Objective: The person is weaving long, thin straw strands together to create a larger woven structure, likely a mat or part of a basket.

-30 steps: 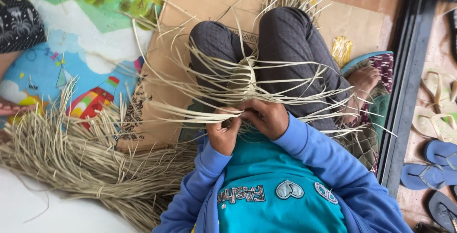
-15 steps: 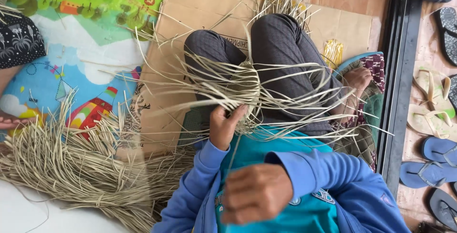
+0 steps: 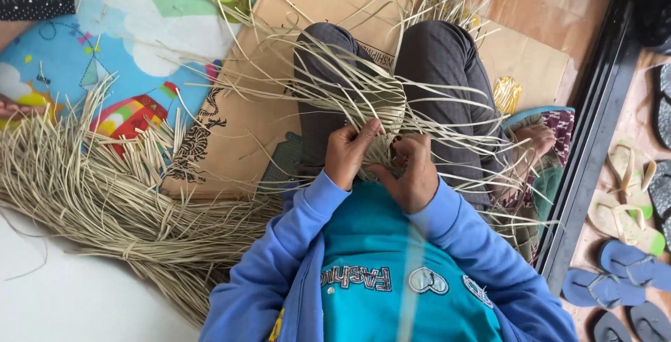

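Your left hand [image 3: 347, 155] and your right hand [image 3: 414, 174] meet on your lap, both with fingers curled closed around the woven piece [image 3: 381, 122] of pale dried strips. That piece sits between your knees, just above your turquoise shirt [image 3: 391, 258], and your left thumb presses a strip down at its near edge.

As far as I can judge, the weaving is at an early stage: only one small tight patch is plaited at the centre, and many long loose strips [image 3: 461, 115] fan out from it on every side, unworked. A large bundle of spare strips [image 3: 105, 209] lies on the floor at your left, tied near its base, so plenty of material is left.

Count: one woven piece, one big bundle, two hands on the work. A flattened cardboard sheet [image 3: 293, 6] lies under your legs, one bright play mat [image 3: 84, 69] beside it, and at least five sandals [image 3: 618, 209] rest past the door track at your right
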